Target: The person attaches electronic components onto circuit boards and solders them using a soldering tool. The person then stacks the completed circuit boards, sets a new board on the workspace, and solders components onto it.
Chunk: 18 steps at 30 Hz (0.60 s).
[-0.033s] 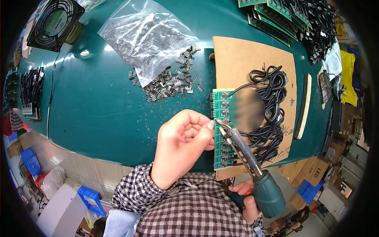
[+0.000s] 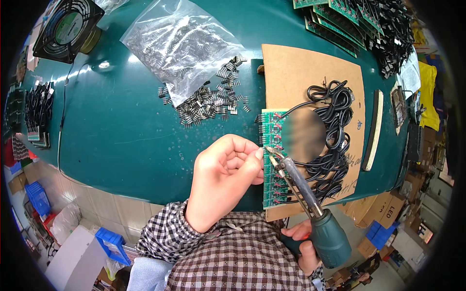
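Note:
A green circuit board [image 2: 268,194] lies on a sheet of brown cardboard [image 2: 310,63], with black cables [image 2: 335,126] running off its right side. My left hand [image 2: 221,172] is closed in a pinch at the board's left edge; whatever sits between thumb and forefinger is too small to make out. In my right hand [image 2: 307,256] is a soldering gun [image 2: 330,240] with a dark green handle. Its metal tip meets the board just beside my left fingertips. Small pin headers [image 2: 262,127] line the upper part of the board's left edge.
Loose pin headers [image 2: 199,106] spill from a clear plastic bag [image 2: 179,48] on the green table [image 2: 121,140]. A black fan [image 2: 67,29] stands far left. More boards [image 2: 335,29] with cables are piled far right, and a pale strip [image 2: 373,131] lies beyond the cardboard.

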Tool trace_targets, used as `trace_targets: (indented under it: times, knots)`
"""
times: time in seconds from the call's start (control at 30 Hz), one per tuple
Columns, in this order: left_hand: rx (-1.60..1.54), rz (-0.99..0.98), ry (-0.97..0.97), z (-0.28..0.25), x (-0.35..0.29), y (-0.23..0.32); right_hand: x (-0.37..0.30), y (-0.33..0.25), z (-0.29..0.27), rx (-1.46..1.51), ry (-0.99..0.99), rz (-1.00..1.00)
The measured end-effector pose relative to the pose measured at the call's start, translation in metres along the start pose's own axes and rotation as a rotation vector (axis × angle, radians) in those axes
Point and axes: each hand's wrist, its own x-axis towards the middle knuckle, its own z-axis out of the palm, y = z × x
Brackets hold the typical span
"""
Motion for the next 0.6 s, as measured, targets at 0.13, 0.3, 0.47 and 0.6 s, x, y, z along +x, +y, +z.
trace_targets:
  times: [0.13, 0.3, 0.47, 0.6]
  knots:
    - [-0.009, 0.005, 0.0, 0.0007, 0.0002, 0.0, -0.0014, -0.0046, -0.0054, -0.019, -0.072, 0.044]
    - [0.007, 0.018, 0.002, -0.0008, -0.0004, -0.0016, -0.0036, -0.0034, -0.0083, -0.019, -0.115, 0.064]
    - [0.012, 0.028, -0.004, 0.0001, 0.0004, -0.0017, -0.0072, -0.0047, -0.01, -0.01, -0.093, 0.084]
    - [0.021, 0.026, -0.001, -0.001, 0.0005, -0.003, -0.0089, -0.008, -0.0073, -0.023, -0.061, 0.105]
